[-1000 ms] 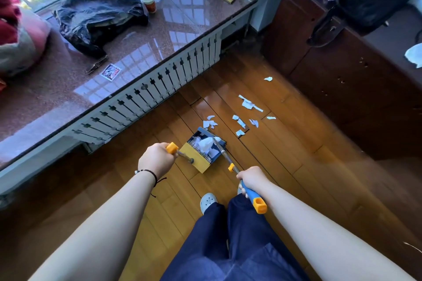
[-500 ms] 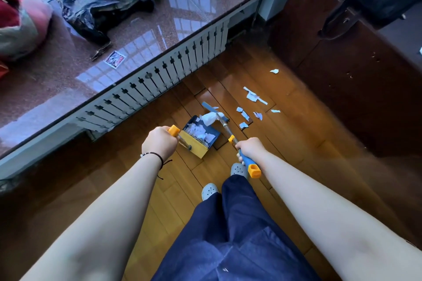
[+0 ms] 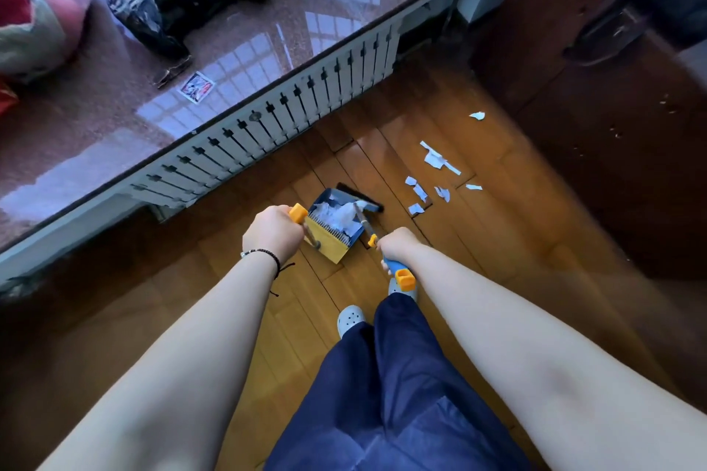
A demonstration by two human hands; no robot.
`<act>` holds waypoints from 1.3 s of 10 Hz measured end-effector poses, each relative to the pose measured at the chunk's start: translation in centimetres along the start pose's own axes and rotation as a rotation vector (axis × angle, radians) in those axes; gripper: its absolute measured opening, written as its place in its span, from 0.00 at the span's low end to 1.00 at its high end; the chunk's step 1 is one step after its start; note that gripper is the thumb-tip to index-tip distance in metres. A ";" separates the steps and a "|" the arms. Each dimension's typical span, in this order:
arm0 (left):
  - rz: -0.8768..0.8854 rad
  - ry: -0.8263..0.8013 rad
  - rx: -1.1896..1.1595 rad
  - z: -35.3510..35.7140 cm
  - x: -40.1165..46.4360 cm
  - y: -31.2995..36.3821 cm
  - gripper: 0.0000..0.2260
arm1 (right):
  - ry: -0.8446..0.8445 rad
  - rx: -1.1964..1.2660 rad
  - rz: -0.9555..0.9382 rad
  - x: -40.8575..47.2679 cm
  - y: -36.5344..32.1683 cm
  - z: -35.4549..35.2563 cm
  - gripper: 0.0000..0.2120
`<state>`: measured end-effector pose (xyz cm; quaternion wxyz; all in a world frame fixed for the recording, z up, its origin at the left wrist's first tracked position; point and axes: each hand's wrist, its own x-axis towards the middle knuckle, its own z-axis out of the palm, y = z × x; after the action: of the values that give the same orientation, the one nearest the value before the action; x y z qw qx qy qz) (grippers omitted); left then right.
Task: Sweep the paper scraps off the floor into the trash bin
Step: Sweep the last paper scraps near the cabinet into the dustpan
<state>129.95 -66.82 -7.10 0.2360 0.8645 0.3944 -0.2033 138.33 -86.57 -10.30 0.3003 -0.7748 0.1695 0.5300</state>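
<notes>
The left hand grips the dustpan handle, tilting the pan so the scraps inside stay put. The right hand is closed round the broom handle, head at the pan's mouth. More paper scraps lie rightward on the floor, toward the cabinet; no bin in view
</notes>
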 end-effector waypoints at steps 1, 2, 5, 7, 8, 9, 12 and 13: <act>-0.012 -0.013 -0.003 -0.3 0.2 0.5 0.09 | -0.035 0.077 0.064 -3.0 0.1 -1.4 0.05; -0.011 -0.018 -0.007 -0.5 -0.1 0.1 0.09 | -0.079 0.123 0.078 -3.6 1.8 -1.6 0.04; 0.032 -0.020 0.007 -1.0 -2.1 -2.0 0.06 | -0.040 0.137 0.022 -5.0 3.9 -1.7 0.08; 0.108 -0.011 0.073 -1.4 -2.7 -1.9 0.07 | -0.019 0.177 0.014 -5.2 4.2 -1.4 0.06; 0.140 -0.005 0.085 -1.3 -3.0 -1.3 0.06 | 0.008 0.213 -0.006 -5.6 4.7 -1.7 0.06; 0.173 -0.006 0.091 -1.3 -3.3 -0.9 0.06 | 0.034 0.248 -0.019 -6.0 5.3 -2.1 0.07; 0.227 -0.020 0.063 -1.0 -4.0 2.0 0.04 | 0.099 0.336 0.004 -6.1 7.2 -4.5 0.07; 0.245 -0.032 0.075 -0.2 -4.3 3.9 0.04 | 0.111 0.354 0.010 -5.6 7.6 -5.6 0.07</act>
<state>130.42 -71.45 -3.71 0.2330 0.9110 0.2742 -0.2013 135.83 -96.32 -5.84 0.4197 -0.7370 0.2802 0.4496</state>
